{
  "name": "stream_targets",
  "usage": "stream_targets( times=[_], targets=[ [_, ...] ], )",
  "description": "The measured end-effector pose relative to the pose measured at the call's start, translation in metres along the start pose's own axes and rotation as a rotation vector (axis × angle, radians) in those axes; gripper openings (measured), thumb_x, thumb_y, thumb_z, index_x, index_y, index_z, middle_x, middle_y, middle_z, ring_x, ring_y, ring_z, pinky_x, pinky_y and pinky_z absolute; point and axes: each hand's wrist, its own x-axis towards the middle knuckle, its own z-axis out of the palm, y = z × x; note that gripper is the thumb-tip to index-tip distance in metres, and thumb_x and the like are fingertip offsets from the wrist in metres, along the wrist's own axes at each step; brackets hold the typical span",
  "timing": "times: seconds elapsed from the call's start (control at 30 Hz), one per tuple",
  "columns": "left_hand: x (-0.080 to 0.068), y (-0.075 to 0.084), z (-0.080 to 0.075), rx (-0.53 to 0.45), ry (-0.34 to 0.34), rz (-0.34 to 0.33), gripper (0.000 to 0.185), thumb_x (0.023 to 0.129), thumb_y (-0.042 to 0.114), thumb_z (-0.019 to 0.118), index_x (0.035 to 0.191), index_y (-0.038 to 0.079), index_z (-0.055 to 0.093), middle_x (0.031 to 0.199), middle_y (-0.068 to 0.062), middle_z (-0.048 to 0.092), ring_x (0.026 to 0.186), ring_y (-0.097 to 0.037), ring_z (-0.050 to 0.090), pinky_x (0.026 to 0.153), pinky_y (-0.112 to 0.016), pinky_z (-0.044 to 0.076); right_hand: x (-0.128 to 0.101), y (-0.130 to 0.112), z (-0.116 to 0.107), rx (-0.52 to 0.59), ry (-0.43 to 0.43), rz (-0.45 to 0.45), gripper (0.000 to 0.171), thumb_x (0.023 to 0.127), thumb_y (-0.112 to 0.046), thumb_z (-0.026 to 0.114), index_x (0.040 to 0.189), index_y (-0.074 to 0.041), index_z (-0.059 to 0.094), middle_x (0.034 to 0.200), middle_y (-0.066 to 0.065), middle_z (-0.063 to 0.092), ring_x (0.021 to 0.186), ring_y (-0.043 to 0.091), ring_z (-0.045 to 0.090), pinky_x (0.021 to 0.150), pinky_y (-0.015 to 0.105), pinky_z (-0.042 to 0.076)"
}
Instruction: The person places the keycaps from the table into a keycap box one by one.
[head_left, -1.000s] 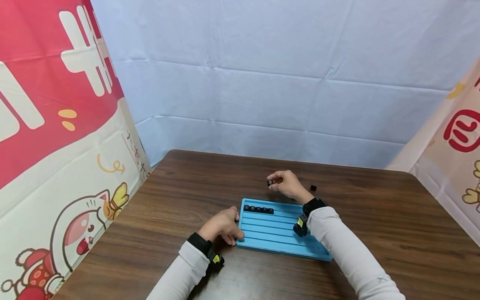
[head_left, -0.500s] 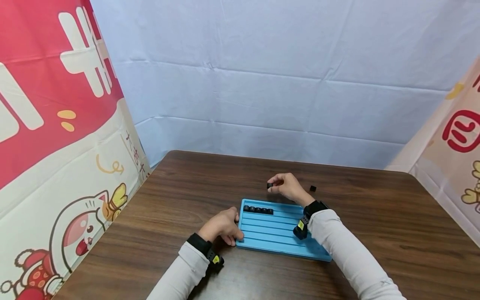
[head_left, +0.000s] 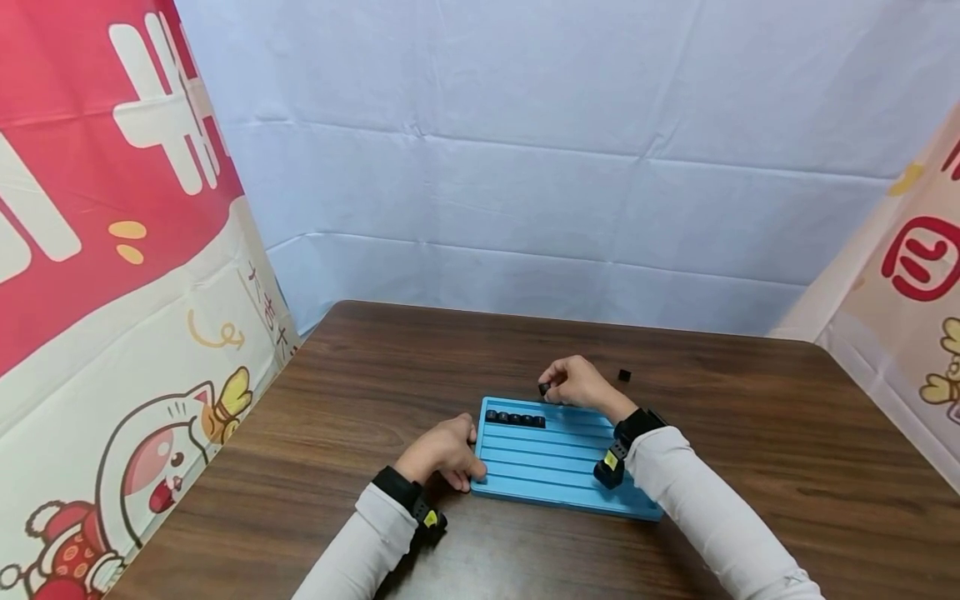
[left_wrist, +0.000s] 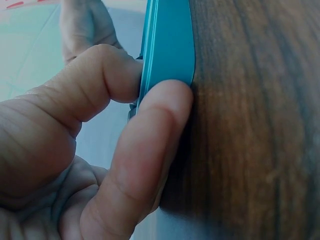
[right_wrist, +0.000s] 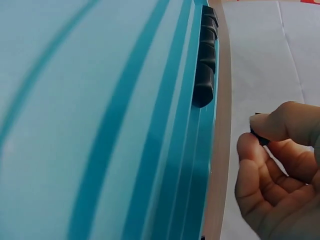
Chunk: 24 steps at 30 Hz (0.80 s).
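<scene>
Lying low at the frame's centre on the wooden table point(head_left: 750, 433), the blue grooved tray point(head_left: 555, 467) is gripped at its left edge by the left hand point(head_left: 442, 450). A small black piece point(head_left: 543, 388) is pinched by the right hand point(head_left: 577, 385) just above the tray's top groove, right of the row of black pieces point(head_left: 514, 419). Placement appears to be in hand; lowering into that groove beside the row is judged next.

A makeshift recording booth: wooden table point(head_left: 375, 392) enclosed by hung printed cloths point(head_left: 112, 250).

Top groove point(head_left: 577, 416) free beside keycaps point(head_left: 515, 419)
</scene>
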Motion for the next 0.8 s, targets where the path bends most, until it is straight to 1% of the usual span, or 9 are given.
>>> stream_targets(
  times=[0.13,0.3,0.53,0.7,0.8],
  targets=[
    [0.001,0.000,0.000,-0.003,-0.002,-0.005,0.038,0.074,-0.008,0.068,0.099,0.000,0.041,0.061,-0.018,0.058,0.046,-0.022,0.059,0.044,-0.034,0.051,-0.006,0.005,0.000,-0.002,-0.039,-0.025,0.016,0.082,0.005,0.064,0.097,0.004,0.064,0.079,0.008,0.059,0.067,0.019,0.053,0.059,0.031,0.044],
    [0.002,-0.001,0.000,-0.002,-0.001,-0.012,0.038,0.073,-0.009,0.068,0.099,-0.001,0.041,0.061,-0.019,0.058,0.046,-0.023,0.058,0.044,-0.034,0.052,-0.012,0.011,0.002,-0.004,-0.059,-0.042,0.013,0.082,0.005,0.064,0.095,0.004,0.064,0.077,0.005,0.061,0.067,0.021,0.057,0.060,0.032,0.046],
    [0.001,-0.001,0.000,-0.004,0.000,-0.015,0.038,0.073,-0.009,0.068,0.098,-0.001,0.040,0.061,-0.019,0.058,0.046,-0.023,0.058,0.044,-0.034,0.051,-0.018,0.013,0.002,-0.029,-0.094,-0.076,0.012,0.081,0.004,0.065,0.092,0.001,0.065,0.072,0.003,0.058,0.064,0.018,0.052,0.060,0.031,0.043],
    [0.001,-0.001,0.000,-0.013,0.002,-0.021,0.039,0.072,-0.010,0.067,0.098,-0.001,0.040,0.060,-0.019,0.058,0.045,-0.022,0.058,0.043,-0.034,0.051,-0.020,0.015,0.004,-0.009,-0.137,-0.064,0.011,0.080,0.005,0.067,0.090,0.001,0.064,0.068,0.003,0.056,0.061,0.016,0.050,0.059,0.030,0.041],
    [0.001,-0.001,0.000,-0.017,0.000,-0.024,0.039,0.072,-0.010,0.067,0.097,0.000,0.040,0.059,-0.019,0.058,0.045,-0.022,0.058,0.043,-0.033,0.051,-0.021,0.014,0.005,-0.004,-0.146,-0.067,0.011,0.079,0.005,0.067,0.089,0.002,0.064,0.067,0.003,0.054,0.060,0.015,0.048,0.059,0.029,0.040]
  ],
)
